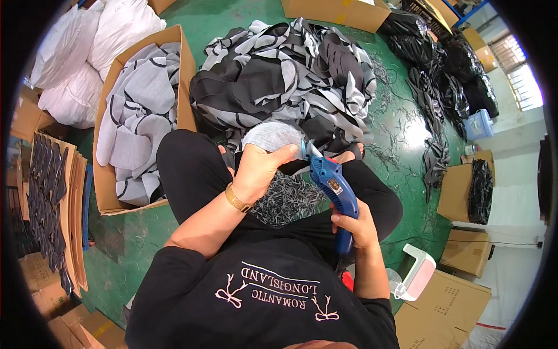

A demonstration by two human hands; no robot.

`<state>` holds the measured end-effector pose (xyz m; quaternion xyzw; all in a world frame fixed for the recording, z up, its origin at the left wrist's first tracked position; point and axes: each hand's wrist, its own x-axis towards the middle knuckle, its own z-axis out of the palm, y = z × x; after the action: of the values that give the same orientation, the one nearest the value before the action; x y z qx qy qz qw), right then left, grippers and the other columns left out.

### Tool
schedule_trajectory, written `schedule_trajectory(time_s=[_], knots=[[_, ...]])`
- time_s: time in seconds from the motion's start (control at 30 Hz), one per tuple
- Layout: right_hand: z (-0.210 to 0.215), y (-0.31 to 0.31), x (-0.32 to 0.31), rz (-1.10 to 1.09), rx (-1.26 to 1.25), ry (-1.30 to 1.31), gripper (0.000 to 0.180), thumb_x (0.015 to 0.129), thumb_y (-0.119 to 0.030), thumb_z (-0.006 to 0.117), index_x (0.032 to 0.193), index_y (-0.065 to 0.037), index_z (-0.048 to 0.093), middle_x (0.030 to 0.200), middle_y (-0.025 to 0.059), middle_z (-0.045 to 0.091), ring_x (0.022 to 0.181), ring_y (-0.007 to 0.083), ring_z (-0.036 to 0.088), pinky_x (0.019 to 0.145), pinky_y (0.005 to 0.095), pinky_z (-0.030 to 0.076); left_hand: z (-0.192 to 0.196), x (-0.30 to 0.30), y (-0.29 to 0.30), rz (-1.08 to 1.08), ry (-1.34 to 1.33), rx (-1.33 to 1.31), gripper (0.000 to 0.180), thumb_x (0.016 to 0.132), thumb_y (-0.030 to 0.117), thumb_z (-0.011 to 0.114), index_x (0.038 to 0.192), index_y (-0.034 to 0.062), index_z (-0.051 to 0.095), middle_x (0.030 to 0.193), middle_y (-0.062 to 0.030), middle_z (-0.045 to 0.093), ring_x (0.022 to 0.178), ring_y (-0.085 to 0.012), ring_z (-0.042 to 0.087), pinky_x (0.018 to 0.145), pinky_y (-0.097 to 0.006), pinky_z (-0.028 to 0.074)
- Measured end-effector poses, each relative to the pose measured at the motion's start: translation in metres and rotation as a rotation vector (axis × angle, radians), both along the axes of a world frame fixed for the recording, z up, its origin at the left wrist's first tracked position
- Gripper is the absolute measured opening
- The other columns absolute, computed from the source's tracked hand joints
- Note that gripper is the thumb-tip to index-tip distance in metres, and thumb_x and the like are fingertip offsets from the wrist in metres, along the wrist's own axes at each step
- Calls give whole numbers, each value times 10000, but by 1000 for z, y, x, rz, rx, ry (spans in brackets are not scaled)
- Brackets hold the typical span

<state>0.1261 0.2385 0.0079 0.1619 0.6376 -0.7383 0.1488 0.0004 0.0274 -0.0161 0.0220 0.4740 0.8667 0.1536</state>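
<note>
grey fabric point(273, 135) in left hand point(260, 166)

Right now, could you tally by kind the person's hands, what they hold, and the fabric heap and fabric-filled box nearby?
Hands: 2, left hand and right hand
Grey fabric piece: 1, in the left
Blue power tool: 1, in the right
Fabric heap: 1
Fabric-filled box: 1
Total: 6

Green floor point(110, 235) lies beside a pale wall point(514, 203) with a bright window point(519, 74).
</note>
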Motion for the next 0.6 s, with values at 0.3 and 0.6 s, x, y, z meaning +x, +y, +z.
schedule_trajectory(time_s=[0.3, 0.6], knots=[[10, 14, -4, 80, 75, 0, 344, 670, -60, 690, 979, 42, 578, 773, 73, 586, 581, 147, 571, 526, 271, 492, 17, -5, -13, -99, 215, -186, 200, 782, -3, 636, 982, -18, 639, 920, -38, 662, 822, -110, 612, 756, -267, 494], [23, 15, -10, 124, 135, -2, 347, 660, -69, 691, 969, 44, 583, 734, 69, 578, 570, 149, 564, 529, 269, 486, 31, -12, -31, -352, 380, -420, 280, 780, 60, 642, 1055, 18, 603, 941, -15, 641, 822, -96, 586, 729, -258, 484]])
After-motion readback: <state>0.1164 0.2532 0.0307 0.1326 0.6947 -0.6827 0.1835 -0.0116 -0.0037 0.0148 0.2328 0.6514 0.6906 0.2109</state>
